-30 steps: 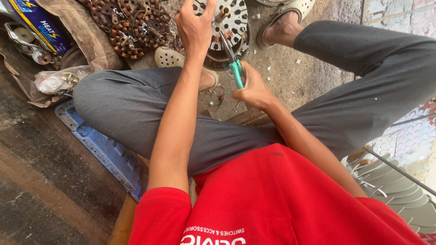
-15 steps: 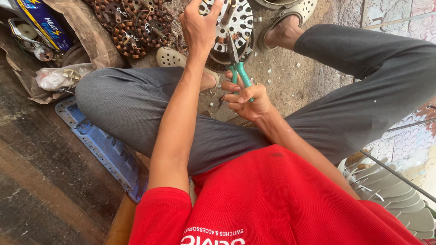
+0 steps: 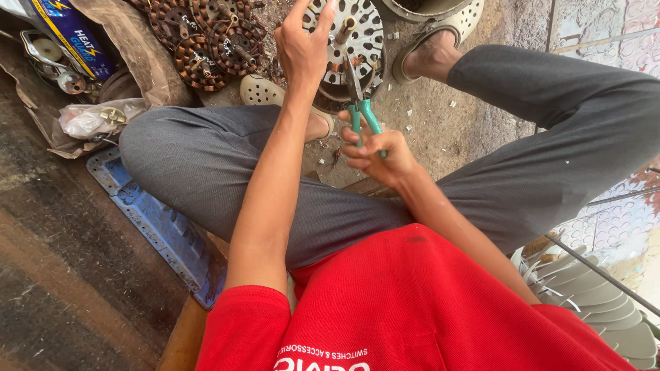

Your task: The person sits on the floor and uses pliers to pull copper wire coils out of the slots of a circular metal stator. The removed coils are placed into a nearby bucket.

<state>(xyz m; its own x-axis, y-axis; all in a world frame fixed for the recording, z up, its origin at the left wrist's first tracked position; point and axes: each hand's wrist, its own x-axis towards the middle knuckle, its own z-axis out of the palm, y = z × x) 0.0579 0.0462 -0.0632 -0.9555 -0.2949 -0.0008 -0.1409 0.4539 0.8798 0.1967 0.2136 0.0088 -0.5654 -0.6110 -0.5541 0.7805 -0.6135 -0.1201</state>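
Observation:
My left hand reaches forward and grips the rim of a round perforated metal fan motor housing that stands on the ground between my feet. My right hand holds green-handled pliers by the handles, and the metal jaws point up against the housing near its lower edge. I sit with both knees bent in grey trousers, wearing a red shirt. The shaft of the motor sticks out at the housing's centre.
A heap of copper-wound stators lies at the upper left, beside a brown sack and a blue and yellow box. A crumpled plastic bag and a blue plastic crate lie by my left knee. Stacked fan blades sit lower right.
The view has tilted so the housing shows more fully. My right hand with the pliers has shifted slightly down and toward me; my left hand stays on the housing rim.

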